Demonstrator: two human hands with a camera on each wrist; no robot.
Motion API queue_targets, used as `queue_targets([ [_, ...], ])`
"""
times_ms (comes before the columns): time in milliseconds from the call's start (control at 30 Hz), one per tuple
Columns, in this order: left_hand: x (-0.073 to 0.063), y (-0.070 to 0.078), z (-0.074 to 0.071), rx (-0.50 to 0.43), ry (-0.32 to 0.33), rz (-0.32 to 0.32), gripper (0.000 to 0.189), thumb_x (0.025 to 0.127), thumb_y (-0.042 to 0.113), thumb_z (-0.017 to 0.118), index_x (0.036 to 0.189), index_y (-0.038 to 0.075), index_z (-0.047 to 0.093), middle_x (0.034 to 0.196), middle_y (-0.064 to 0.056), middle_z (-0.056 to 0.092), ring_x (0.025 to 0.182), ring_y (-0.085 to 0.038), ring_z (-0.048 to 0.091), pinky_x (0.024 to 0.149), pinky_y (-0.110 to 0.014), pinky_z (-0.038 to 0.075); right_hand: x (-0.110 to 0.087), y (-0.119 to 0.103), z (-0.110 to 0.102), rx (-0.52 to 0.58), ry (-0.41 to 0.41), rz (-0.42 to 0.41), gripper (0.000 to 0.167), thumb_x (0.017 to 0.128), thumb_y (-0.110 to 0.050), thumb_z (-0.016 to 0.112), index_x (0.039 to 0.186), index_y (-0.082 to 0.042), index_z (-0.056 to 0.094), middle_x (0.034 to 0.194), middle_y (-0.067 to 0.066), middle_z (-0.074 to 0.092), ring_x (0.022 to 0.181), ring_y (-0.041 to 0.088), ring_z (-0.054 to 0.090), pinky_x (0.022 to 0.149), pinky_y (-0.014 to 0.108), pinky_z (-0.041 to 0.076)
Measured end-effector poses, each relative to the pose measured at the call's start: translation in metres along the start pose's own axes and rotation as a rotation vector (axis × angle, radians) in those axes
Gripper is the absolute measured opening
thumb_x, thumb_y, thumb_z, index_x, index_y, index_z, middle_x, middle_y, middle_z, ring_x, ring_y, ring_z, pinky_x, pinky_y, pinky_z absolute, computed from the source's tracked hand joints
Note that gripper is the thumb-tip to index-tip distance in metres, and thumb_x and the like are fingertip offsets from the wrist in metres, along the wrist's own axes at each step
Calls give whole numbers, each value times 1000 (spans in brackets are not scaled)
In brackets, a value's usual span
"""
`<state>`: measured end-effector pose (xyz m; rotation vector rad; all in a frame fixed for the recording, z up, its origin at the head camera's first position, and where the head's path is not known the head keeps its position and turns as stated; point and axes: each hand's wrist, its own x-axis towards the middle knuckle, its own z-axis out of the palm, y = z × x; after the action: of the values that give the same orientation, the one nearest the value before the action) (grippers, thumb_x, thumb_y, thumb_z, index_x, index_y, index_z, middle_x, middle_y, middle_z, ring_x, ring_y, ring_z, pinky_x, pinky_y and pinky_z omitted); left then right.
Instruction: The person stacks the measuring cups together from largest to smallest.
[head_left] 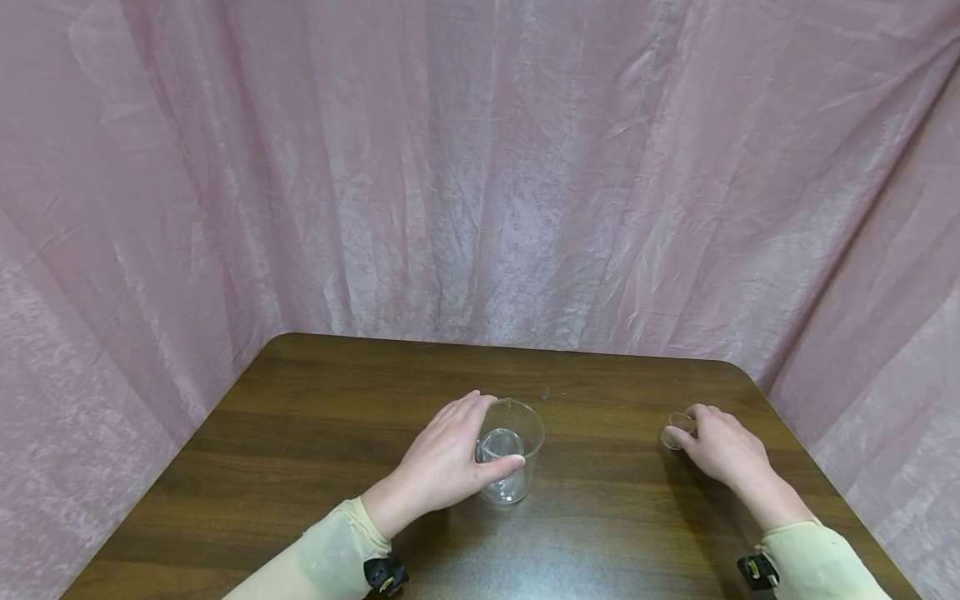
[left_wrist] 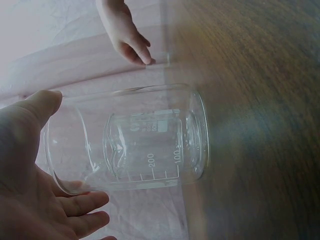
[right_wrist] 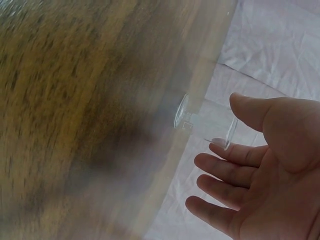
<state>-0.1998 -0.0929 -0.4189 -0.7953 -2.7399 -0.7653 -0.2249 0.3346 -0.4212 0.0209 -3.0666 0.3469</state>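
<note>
A large clear glass beaker (head_left: 531,471) stands upright on the table, with white volume marks in the left wrist view. Inside it sits a smaller glass beaker (left_wrist: 145,145). My left hand (head_left: 447,458) holds the large beaker near its rim, thumb on the near side and fingers round the far side. Over to the right, a small clear beaker (right_wrist: 207,122) stands upright on the table. My right hand (head_left: 723,446) pinches its rim between thumb and index finger; the other fingers (right_wrist: 220,192) are spread loosely beside it.
The brown wooden table (head_left: 360,400) has rounded far corners. Pink curtains (head_left: 480,183) hang behind it and along both sides. A tiny clear speck (head_left: 546,392) lies beyond the large beaker. Each wrist wears a small black device (head_left: 386,575) at the sleeve.
</note>
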Motion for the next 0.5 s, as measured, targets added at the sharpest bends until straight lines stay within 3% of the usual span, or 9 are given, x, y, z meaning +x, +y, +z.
queue_targets([
  [500,0,-1,1,-4,6,4,89,96,67,75,157,6,54,160,-14,57,157,-35,43,131,-52,32,0,0,3,1,12,-6,59,107,-41,70,133,12,63,128,38,66,123,60,62,86,72,55],
])
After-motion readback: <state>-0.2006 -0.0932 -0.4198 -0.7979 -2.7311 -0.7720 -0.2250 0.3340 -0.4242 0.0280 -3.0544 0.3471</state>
